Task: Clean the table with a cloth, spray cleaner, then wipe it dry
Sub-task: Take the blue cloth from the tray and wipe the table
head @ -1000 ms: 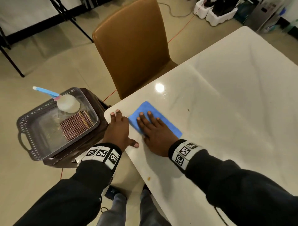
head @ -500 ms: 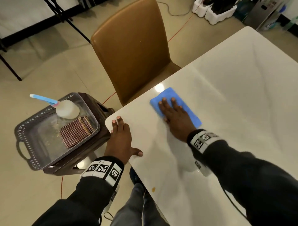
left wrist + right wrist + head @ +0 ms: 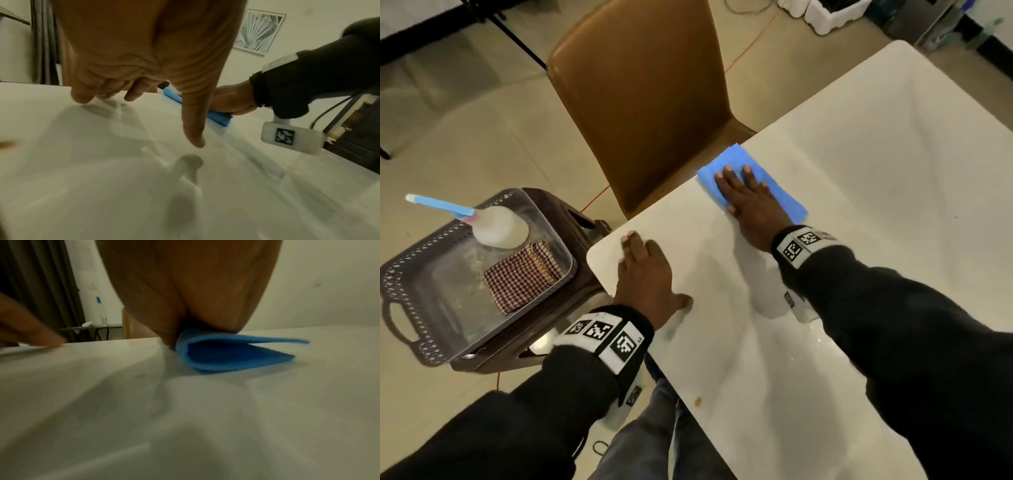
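Observation:
A folded blue cloth (image 3: 736, 162) lies on the white table (image 3: 859, 192) at its left edge, in front of the chair. My right hand (image 3: 748, 198) presses flat on the blue cloth (image 3: 232, 356) with straight fingers. My left hand (image 3: 645, 270) rests flat on the table's near left corner, fingers spread, holding nothing. In the left wrist view the left hand's fingertips (image 3: 194, 139) touch the table and the blue cloth (image 3: 218, 116) shows under the right hand. A white spray bottle (image 3: 498, 226) with a blue nozzle stands in the basket.
A grey plastic basket (image 3: 400, 294) on a dark stool left of the table holds the bottle and a folded checkered cloth (image 3: 524, 275). A tan chair (image 3: 640, 89) stands against the table's left edge. A small brown spot (image 3: 698, 401) marks the table's near edge.
My right hand has slid the blue cloth away from me along the table's left edge, from beside the left hand to in front of the chair. The left hand has stayed at the corner.

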